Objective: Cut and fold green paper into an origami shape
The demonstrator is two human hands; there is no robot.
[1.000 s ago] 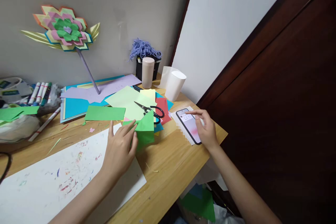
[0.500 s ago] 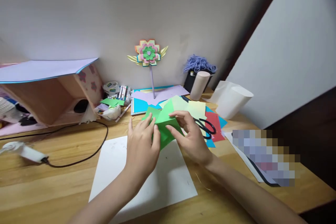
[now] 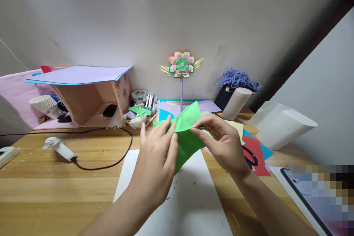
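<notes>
Both of my hands hold a creased sheet of green paper (image 3: 189, 145) above a white sheet (image 3: 193, 195) on the wooden table. My left hand (image 3: 157, 158) grips its left side, the thumb in front and the fingers partly hidden behind. At the paper's right side, my right hand (image 3: 221, 138) pinches a fold between thumb and forefinger. One flap of the paper rises upward between the hands, and another part hangs below. Right of my right hand lie black-handled scissors (image 3: 251, 158), mostly covered by that hand, on red paper (image 3: 258, 153).
A paper flower (image 3: 181, 64) on a purple stem stands at the back. Left are a cardboard box (image 3: 91, 103), a bag of scraps (image 3: 136, 121) and a white device with a cable (image 3: 61, 150). Right are a paper roll (image 3: 237, 103), curled white paper (image 3: 287, 129) and a tablet (image 3: 306, 199).
The view has swung left, so the things appear farther right. The green paper is still in both hands; its upright flap has tilted and my right hand's pinch has shifted along its edge.
</notes>
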